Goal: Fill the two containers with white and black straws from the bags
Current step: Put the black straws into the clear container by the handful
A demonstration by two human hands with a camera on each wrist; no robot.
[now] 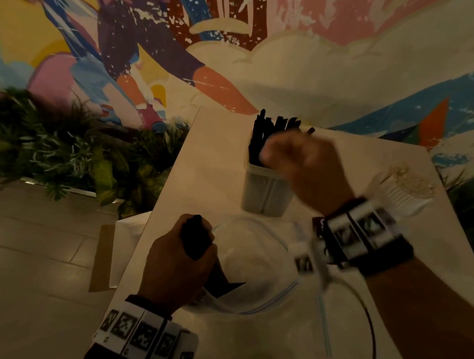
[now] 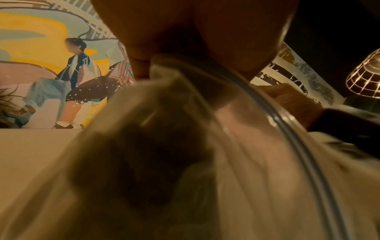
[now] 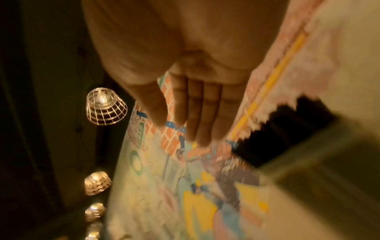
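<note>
My left hand (image 1: 180, 262) grips a bundle of black straws (image 1: 197, 240) sticking up out of a clear zip bag (image 1: 256, 267) at the near side of the table. In the left wrist view the bag (image 2: 236, 146) fills the frame, with a dark mass of straws (image 2: 144, 162) inside it. A pale square container (image 1: 262, 194) farther back holds upright black straws (image 1: 274, 126). My right hand (image 1: 292, 154) is blurred just above its rim; its fingers (image 3: 197, 113) are straight and empty beside the container's black straws (image 3: 283, 129). A second clear container with white straws (image 1: 403, 190) sits at the right.
The pale table (image 1: 197, 160) narrows toward a painted mural wall. Green plants (image 1: 43, 138) line the floor on the left, and a brown card (image 1: 104, 257) lies off the table's left edge. Cables (image 1: 365, 313) trail near me. Wire lamps (image 3: 106, 106) hang overhead.
</note>
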